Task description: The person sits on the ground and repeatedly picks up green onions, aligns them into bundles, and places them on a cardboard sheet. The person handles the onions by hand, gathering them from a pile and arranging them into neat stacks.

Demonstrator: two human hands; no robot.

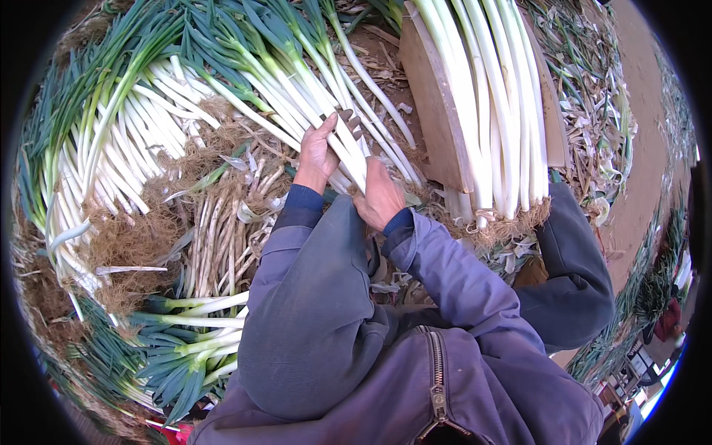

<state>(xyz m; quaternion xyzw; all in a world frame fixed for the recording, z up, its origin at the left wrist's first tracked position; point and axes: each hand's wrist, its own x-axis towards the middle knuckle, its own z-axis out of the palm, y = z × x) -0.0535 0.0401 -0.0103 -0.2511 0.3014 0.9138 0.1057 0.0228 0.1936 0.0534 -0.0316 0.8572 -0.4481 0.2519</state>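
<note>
My left hand is closed around the white shank of a Welsh onion, with its darkened fingertips showing on the far side. At the lower end of that shank, my right hand grips it just above my raised knee; the root end is hidden by the hand. Under and beyond my hands lie more loose Welsh onions, their green leaves pointing away from me. To the right, a row of clean white Welsh onions rests between two wooden boards, roots towards me.
A large heap of Welsh onions with tangled roots spreads on the left. Thin brownish stalks lie near my left forearm, and more onions lie below them. Peeled skins and leaf scraps cover the ground right of the boards.
</note>
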